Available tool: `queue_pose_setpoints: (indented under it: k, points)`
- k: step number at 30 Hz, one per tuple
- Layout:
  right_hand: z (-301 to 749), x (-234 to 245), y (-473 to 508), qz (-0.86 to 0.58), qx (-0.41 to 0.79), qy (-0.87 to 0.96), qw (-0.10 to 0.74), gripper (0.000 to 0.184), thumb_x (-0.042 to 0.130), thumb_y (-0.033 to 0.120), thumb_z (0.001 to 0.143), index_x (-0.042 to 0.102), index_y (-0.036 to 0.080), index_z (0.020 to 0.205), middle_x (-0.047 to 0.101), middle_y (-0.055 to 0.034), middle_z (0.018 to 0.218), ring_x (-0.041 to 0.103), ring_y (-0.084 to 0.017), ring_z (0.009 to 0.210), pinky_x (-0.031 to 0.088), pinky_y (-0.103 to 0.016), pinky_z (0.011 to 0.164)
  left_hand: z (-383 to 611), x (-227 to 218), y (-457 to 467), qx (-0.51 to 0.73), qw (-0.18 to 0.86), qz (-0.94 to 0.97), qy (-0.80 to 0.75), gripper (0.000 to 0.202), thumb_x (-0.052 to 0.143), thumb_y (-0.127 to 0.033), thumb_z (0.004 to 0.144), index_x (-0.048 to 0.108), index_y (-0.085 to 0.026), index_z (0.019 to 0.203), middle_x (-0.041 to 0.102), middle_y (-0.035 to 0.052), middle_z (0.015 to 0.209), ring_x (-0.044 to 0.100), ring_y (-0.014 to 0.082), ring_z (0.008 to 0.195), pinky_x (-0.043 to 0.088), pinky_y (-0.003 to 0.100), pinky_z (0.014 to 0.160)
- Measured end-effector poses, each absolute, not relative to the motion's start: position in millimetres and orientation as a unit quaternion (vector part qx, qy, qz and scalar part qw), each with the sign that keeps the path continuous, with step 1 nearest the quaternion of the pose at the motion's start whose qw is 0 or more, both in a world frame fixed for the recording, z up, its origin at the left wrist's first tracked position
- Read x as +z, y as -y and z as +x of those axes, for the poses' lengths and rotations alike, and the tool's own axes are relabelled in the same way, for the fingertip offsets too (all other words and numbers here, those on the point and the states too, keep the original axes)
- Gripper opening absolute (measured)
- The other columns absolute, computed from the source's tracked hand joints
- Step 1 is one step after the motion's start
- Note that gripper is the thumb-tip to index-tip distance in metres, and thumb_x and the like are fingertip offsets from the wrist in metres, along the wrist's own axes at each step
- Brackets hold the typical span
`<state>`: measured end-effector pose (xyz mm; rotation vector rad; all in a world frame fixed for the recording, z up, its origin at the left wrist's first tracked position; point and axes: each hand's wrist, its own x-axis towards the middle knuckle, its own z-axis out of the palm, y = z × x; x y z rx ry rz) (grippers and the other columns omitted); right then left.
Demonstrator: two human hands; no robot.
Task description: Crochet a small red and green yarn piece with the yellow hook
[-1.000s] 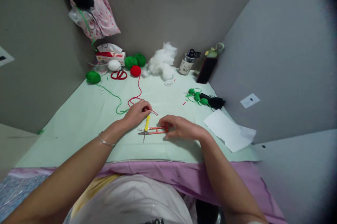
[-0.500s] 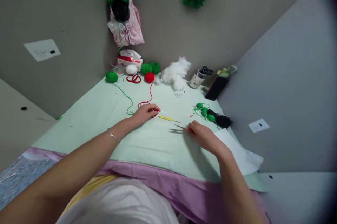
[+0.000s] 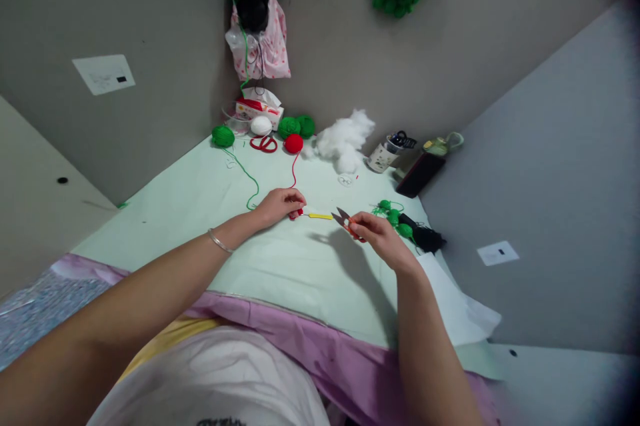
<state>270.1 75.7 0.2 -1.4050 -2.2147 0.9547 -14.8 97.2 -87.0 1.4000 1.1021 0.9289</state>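
My right hand [image 3: 376, 234] is lifted off the pale green table [image 3: 175, 213] and is closed on small red thread snips [image 3: 346, 221], their blades pointing left and spread. My left hand [image 3: 279, 205] rests on the table, fingers pinched on a small red crochet piece [image 3: 295, 214]. A yellow-handled crochet hook [image 3: 320, 216] lies between the two hands, pointing at the red piece. A red strand runs from my left hand back to a red yarn ball [image 3: 293, 143].
At the back stand green yarn balls [image 3: 223, 136], a white ball [image 3: 261, 125], red scissors [image 3: 263, 144], a tissue box [image 3: 259, 106], stuffing [image 3: 345, 136], a cup [image 3: 385, 155] and a dark bottle [image 3: 423, 173]. Green crochet pieces [image 3: 395, 216] and white paper [image 3: 457, 306] lie right.
My right hand picked the red snips up off the table, swung right, then came back toward the hook with blades spread. My left hand kept its pinch. The camera tilted up.
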Motion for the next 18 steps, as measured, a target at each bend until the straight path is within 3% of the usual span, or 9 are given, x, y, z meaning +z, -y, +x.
queue_pose_setpoints:
  k: [4, 11, 18]
  points:
    - [241, -5, -91, -0.479, 0.347, 0.783, 0.194, 0.043, 0.044, 0.050, 0.098, 0.068, 0.017, 0.112, 0.062, -0.0016, 0.077, 0.051, -0.017, 0.068, 0.043, -0.030, 0.064, -16, -83, -97, 0.386, 0.529, 0.595, -0.467, 0.039, 0.069, -0.037, 0.101, 0.065, -0.018, 0.135, 0.067, 0.0122, 0.135, 0.070, 0.0277, 0.112, 0.062, 0.049, 0.093]
    - [221, -22, -89, -0.525, 0.278, 0.787, 0.169, 0.046, 0.051, 0.057, 0.099, 0.078, 0.020, 0.106, 0.065, -0.0007, 0.072, 0.051, -0.018, 0.067, 0.035, -0.030, 0.065, -21, -79, -96, 0.406, 0.446, 0.621, -0.500, 0.038, 0.069, -0.037, 0.101, 0.065, -0.018, 0.134, 0.068, 0.0120, 0.135, 0.070, 0.0275, 0.112, 0.061, 0.049, 0.093]
    - [208, -26, -80, -0.544, 0.223, 0.799, 0.130, 0.033, 0.056, 0.047, 0.099, 0.080, 0.028, 0.110, 0.080, -0.0060, 0.094, 0.066, -0.023, 0.084, 0.038, -0.031, 0.072, -20, -78, -96, 0.408, 0.382, 0.649, -0.517, 0.036, 0.068, -0.036, 0.101, 0.066, -0.018, 0.133, 0.068, 0.0118, 0.134, 0.070, 0.0272, 0.112, 0.061, 0.049, 0.094]
